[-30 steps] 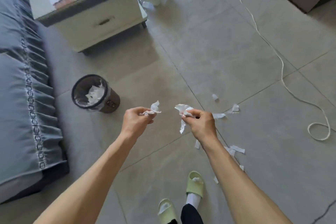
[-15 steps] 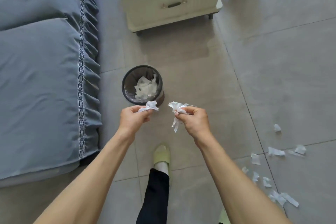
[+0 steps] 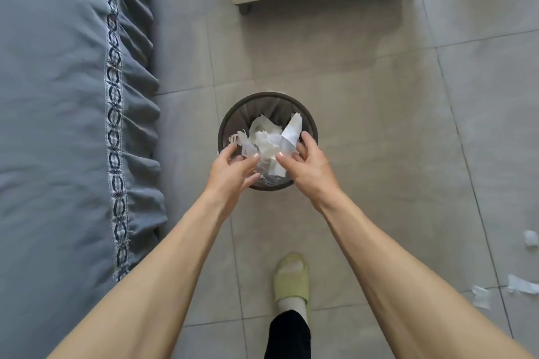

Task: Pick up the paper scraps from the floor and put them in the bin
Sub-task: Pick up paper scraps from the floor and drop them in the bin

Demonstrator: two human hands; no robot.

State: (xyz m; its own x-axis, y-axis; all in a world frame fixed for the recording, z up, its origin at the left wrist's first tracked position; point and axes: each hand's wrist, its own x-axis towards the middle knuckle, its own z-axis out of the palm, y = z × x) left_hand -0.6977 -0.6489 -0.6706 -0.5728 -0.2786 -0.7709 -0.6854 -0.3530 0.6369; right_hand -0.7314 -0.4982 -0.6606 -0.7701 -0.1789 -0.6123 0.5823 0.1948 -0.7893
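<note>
hands: left point(image 3: 233, 167), right point(image 3: 309, 166) spread, holding nothing | round dark bin point(image 3: 224, 128) | crumpled white paper scraps point(image 3: 271, 140) inside

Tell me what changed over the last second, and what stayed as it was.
The person stepped up to the bin, bringing both hands over its opening. The left hand and right hand, which each pinched a wad of scraps, now have their fingers spread, the paper let go into the bin. Unchanged: scraps on the floor at the right still wait; the bin stands beside the bed.
</note>
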